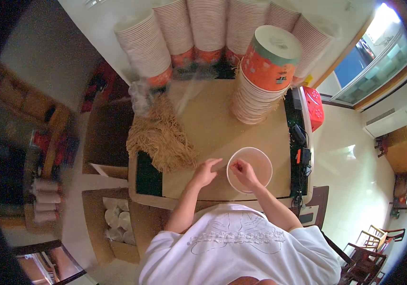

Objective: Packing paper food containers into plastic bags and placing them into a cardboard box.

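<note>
A white, round paper tub stands mouth up near the front edge of the table. My right hand reaches over its near rim, with thumb and fingers pinched together above the mouth; anything between them is too small to make out. Just left of the tub is my left hand, its fingers stretched toward the rim and holding nothing. Whether its fingertips touch the tub, I cannot tell. A loose heap of tan strings lies at the table's left, beyond my left hand.
A stack of orange and green tubs, bottoms up, stands at the back right. Tall stacks of white tubs line the wall. Black adapters and a red basket are at the right edge. An open cardboard box sits lower left.
</note>
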A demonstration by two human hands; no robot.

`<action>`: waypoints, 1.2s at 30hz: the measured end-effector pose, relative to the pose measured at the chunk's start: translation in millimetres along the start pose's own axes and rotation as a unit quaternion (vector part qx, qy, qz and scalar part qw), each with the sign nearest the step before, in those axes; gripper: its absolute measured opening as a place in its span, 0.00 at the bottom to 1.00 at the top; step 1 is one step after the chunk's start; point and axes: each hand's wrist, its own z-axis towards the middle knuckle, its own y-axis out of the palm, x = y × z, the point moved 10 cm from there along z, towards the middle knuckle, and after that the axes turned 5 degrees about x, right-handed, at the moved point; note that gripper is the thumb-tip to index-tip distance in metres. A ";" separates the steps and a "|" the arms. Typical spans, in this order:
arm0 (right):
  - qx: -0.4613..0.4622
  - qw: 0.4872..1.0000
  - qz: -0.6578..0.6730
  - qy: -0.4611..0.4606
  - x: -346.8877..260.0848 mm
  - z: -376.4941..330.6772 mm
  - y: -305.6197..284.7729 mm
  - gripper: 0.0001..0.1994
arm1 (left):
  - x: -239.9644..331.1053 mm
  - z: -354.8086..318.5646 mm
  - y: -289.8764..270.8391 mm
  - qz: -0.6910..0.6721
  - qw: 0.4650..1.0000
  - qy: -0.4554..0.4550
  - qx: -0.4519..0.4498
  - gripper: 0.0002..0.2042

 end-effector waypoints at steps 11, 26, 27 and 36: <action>-0.024 0.995 -0.090 0.027 -26.0 -9.2 0.2 0.04 | -25.7 -4.1 30.5 -0.088 0.992 -0.095 -0.013 0.05; -0.008 0.995 -0.096 -0.012 -13.6 -3.4 2.4 0.05 | 13.0 -0.5 8.1 -0.078 0.997 -0.006 0.021 0.09; -0.008 0.995 -0.097 -0.013 -17.3 -4.2 2.0 0.05 | 3.0 -1.2 11.4 -0.088 0.996 -0.017 0.024 0.09; -0.011 0.978 -0.205 -0.037 -36.8 -27.5 -24.2 0.06 | -27.2 -34.1 43.2 -0.303 0.879 -0.313 -0.195 0.05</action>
